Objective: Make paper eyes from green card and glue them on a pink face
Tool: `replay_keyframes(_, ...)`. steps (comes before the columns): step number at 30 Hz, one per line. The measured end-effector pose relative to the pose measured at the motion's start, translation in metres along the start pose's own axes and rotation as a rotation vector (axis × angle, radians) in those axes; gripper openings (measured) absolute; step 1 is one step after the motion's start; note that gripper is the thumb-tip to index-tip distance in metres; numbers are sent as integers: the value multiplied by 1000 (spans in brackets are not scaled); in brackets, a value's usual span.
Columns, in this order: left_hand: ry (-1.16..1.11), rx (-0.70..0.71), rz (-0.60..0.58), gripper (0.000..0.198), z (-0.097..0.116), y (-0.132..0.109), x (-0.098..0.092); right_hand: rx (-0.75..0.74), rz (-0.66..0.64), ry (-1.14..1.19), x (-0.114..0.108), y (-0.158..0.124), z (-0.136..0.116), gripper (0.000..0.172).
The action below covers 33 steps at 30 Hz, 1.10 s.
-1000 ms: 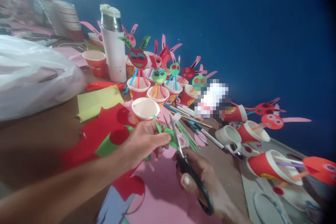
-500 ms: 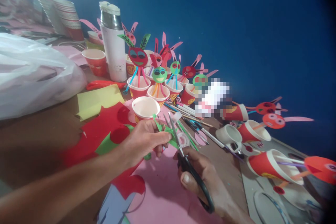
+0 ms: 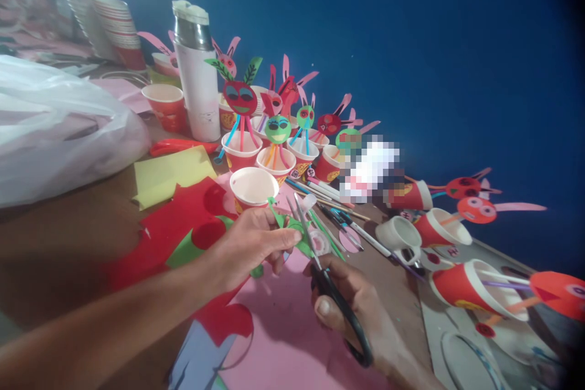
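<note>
Pinched between the thumb and fingers of my left hand (image 3: 258,239) is a small piece of green paper (image 3: 303,245). My right hand (image 3: 354,301) grips black-handled scissors (image 3: 329,292), with thumb and fingers at the handle loops. The slightly parted blades point up and away, and they lie against the green paper's right side. Below both hands spreads a pink paper sheet (image 3: 278,323). Red paper (image 3: 178,225) with cut-out curves lies left of my left hand. Just beyond the hands stands a paper cup (image 3: 254,187), and a roll of clear tape (image 3: 320,242) sits behind the blades.
Paper cups with straw-and-paper figures (image 3: 241,100) line the blue wall. A white flask (image 3: 197,85) and a plastic bag (image 3: 59,134) stand at the left. Pens (image 3: 365,233) and a white mug (image 3: 399,236) lie right of the hands. Yellow paper (image 3: 173,175) rests behind the red sheet.
The scissors and the green paper have shifted very slightly against each other. Both hands stay nearly in place, with their grips unchanged.
</note>
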<state>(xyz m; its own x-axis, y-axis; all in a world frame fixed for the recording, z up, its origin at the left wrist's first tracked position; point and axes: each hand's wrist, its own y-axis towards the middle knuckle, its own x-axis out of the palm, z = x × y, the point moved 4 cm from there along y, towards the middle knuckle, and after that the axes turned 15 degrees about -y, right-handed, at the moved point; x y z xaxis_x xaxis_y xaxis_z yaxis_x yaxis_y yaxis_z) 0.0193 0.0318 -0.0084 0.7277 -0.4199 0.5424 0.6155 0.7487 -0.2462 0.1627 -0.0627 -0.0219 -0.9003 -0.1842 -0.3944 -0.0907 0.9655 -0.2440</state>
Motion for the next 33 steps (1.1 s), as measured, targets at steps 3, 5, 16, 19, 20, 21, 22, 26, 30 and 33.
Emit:
replay_keyframes(3,-1,-3,4,26,-1,0,-2,-1,4,17,0,0,1,52)
replay_keyframes(5,0,-8,9,28,-2,0,-3,0,5,20,1,0,2,53)
replay_keyframes(16,25,-51,23,24,-4,1,-5,-5,-22,-25,1,-1,-2,52)
replay_keyframes(19,29,-61,26,23,-3,1,-5,-13,-37,-39,1,-2,-2,52)
replay_keyframes(20,29,-62,26,23,-2,2,-4,-13,-36,-42,1,-2,-2,53)
replay_keyframes(21,30,-63,26,23,-2,2,-4,-12,-35,-44,1,-2,-2,53)
replay_keyframes(22,31,-62,26,23,-1,2,-3,-13,-33,-46,1,-2,-1,53)
replay_keyframes(26,38,-56,27,23,1,2,-3,-13,-30,-53,1,-1,-1,51)
replay_keyframes(30,44,-61,11,22,0,2,-4,0,-43,-19,2,-1,0,52)
replay_keyframes(33,46,-61,-9,21,0,2,-4,9,-56,-17,2,-2,1,53)
